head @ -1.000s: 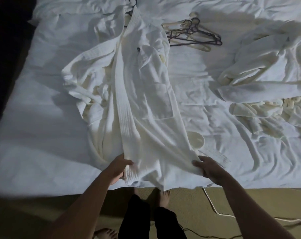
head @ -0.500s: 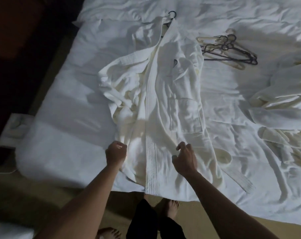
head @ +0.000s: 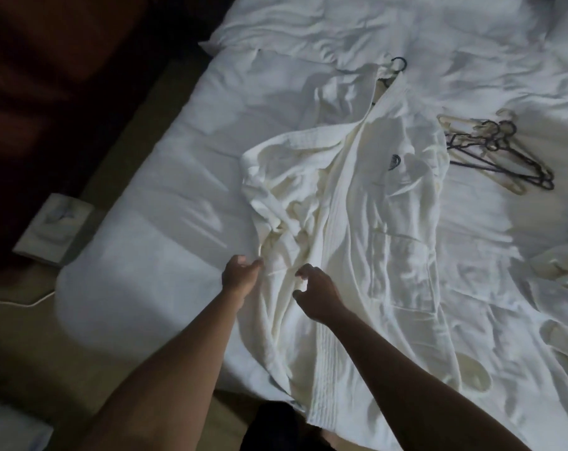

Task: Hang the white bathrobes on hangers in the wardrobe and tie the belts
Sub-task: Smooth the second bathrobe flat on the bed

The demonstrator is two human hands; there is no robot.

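A white bathrobe with a dark chest emblem lies spread face up on the bed. Its collar sits on a hanger whose dark hook sticks out at the top. My left hand rests at the robe's left front edge near the crumpled sleeve, fingertips pinched on a fold of the cloth. Just to the right, my right hand hovers over the front panel, fingers curled and apart, holding nothing. A coiled white belt lies beside the robe's lower right hem.
A pile of dark and cream hangers lies on the bed right of the robe. Another white bathrobe is bunched at the right edge. A wrapped white packet and a cable are on the floor at left.
Both hands let go of the hem and moved up to the robe's middle, closer together. The right hand went from gripping the cloth to spread fingers. The view shifted left.
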